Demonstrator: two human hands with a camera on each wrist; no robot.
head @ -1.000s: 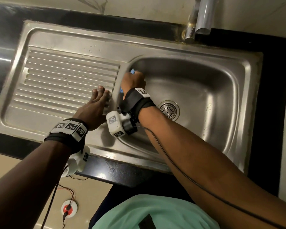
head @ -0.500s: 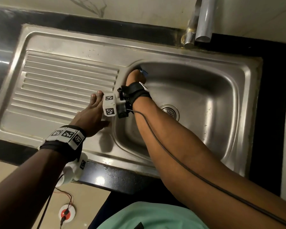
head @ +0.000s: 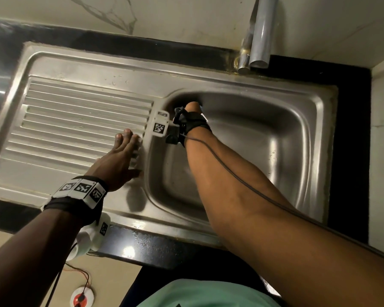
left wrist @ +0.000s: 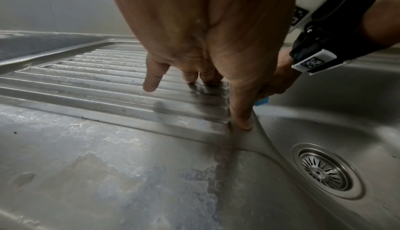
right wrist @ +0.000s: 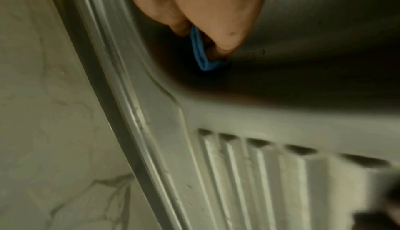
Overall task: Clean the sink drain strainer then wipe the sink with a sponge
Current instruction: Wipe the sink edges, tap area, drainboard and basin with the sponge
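Observation:
My right hand (head: 193, 107) reaches into the far left corner of the steel sink basin (head: 275, 140) and grips a blue sponge (right wrist: 201, 54) against the basin wall. The left wrist view shows only a blue corner of the sponge (left wrist: 262, 101), below the right hand (left wrist: 279, 79). My left hand (head: 122, 156) rests open on the ribbed drainboard (head: 75, 120), fingers straight and its thumb on the basin's rim. The round metal drain strainer (left wrist: 322, 172) sits in the basin floor. In the head view my right forearm hides it.
A steel faucet spout (head: 258, 34) hangs over the sink's back edge. Black countertop (head: 350, 151) borders the sink on the right and front. A pale marbled wall stands behind. On the floor below lies a round white and red device with wires (head: 82, 295).
My right hand has slid with the sponge along the left basin wall, away from me into the far corner; the forearm now covers the strainer. The left hand has stayed on the drainboard.

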